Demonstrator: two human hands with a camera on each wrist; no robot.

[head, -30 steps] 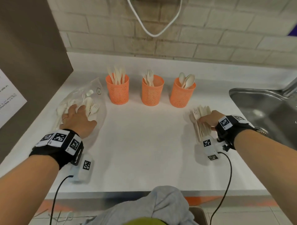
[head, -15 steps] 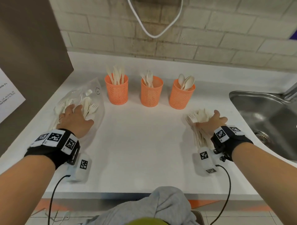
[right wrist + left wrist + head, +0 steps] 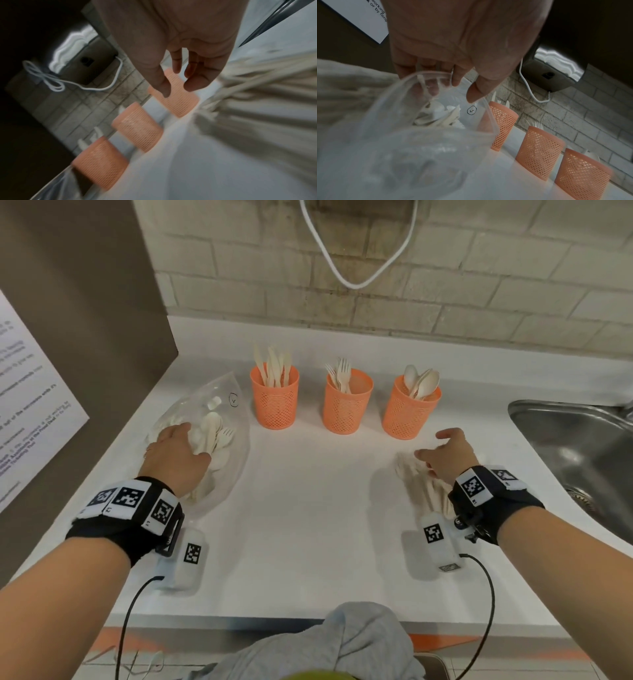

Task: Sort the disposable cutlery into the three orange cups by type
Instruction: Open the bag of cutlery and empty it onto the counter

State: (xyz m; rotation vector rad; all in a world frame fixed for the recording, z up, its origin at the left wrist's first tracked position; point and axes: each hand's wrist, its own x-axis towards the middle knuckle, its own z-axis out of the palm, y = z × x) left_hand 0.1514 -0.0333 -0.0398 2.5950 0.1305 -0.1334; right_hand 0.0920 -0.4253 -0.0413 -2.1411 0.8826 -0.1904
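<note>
White worktop (image 3: 308,508) carries everything: nearest, the right hand (image 3: 445,457) hovers with fingers spread and empty over a loose pile of pale disposable cutlery (image 3: 421,484), handles running toward the person; the left hand (image 3: 174,453) reaches into a clear plastic bag (image 3: 233,446), its hold unclear; beyond stand three orange mesh cups (image 3: 346,405).
</note>
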